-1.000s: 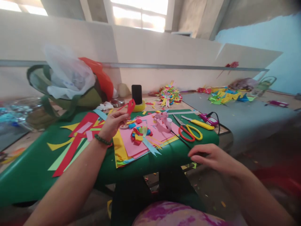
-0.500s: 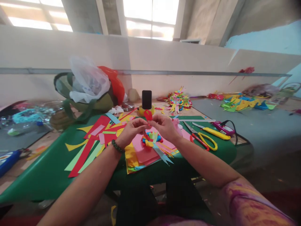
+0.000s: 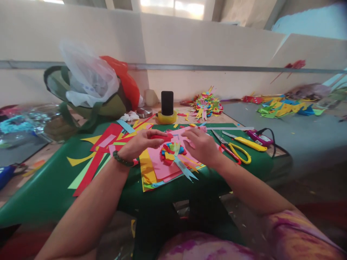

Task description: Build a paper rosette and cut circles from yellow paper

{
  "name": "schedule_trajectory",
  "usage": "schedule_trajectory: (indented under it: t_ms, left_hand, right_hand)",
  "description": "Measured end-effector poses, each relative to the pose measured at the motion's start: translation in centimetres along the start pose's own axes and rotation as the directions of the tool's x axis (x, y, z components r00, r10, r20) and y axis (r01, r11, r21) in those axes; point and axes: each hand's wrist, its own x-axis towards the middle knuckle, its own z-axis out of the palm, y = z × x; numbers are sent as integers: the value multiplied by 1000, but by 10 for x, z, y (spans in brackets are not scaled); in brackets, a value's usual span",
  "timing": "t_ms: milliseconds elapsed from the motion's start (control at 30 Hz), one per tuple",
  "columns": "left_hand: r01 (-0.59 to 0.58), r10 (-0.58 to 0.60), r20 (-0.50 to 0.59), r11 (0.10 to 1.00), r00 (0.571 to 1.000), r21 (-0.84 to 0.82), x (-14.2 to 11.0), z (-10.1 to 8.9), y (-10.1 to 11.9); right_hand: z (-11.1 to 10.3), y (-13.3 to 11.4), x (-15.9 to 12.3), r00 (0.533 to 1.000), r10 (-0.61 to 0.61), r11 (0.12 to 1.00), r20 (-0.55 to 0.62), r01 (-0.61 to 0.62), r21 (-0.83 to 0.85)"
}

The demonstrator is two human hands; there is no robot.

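Over green covering (image 3: pixel 51 169), wall (image 3: pixel 173 39) beyond, left grip (image 3: pixel 140 143) pinches red paper (image 3: pixel 168 137), right grip (image 3: pixel 204 147) parted.

- Single head view, looking forward and down over the green-covered worktop (image 3: pixel 43 184).
- Close range: patterned purple shirt (image 3: pixel 203 247) at bottom centre, pale flat wall (image 3: pixel 173 41) across the top.

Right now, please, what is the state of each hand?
Left hand: closed, a red piece in its grip.
Right hand: fingers partly bent, near the colourful rosette; cannot tell if it holds anything.
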Motion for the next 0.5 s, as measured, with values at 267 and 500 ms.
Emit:
schedule_trajectory:
  t_ms: [267, 500]
  left_hand:
    - [-132, -264, 431, 706, 863, 695, -17, 13, 19]
    - [-129, -314, 435, 669, 844, 732, -6, 12, 5]
  right_hand:
    - [-28, 74, -34, 710, 608, 793, 354, -565, -229]
    - [12, 98, -9, 643, 566, 706, 516, -702, 100]
